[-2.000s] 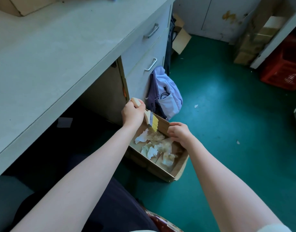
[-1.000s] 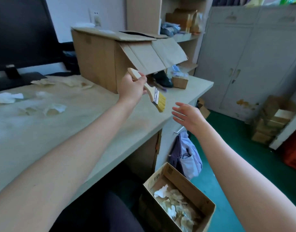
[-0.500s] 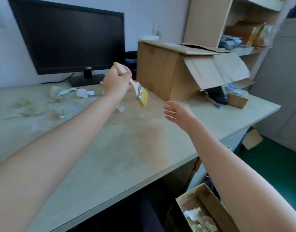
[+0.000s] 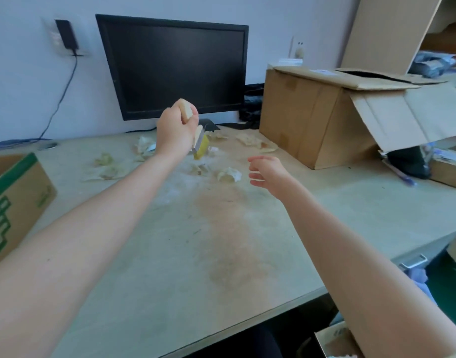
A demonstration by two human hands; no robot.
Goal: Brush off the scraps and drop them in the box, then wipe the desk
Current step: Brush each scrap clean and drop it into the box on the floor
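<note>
My left hand grips the wooden handle of a brush, its yellow bristles pointing down just above the desk in front of the monitor. Several crumpled paper scraps lie around it: one beside my right hand, others to the left and more toward the back. My right hand hovers over the desk with fingers spread, holding nothing. A corner of the small scrap box shows at the bottom right, below the desk edge.
A black monitor stands at the back. A large cardboard box with a hanging flap sits at the right, a green-printed carton at the left edge. A pen and a small box lie far right. White dust and a brownish stain mark the desk.
The view lifted from the floor box to the desk. My left hand carried the brush from the box up over the scraps by the monitor. My right hand let go of the box and now hovers open.
</note>
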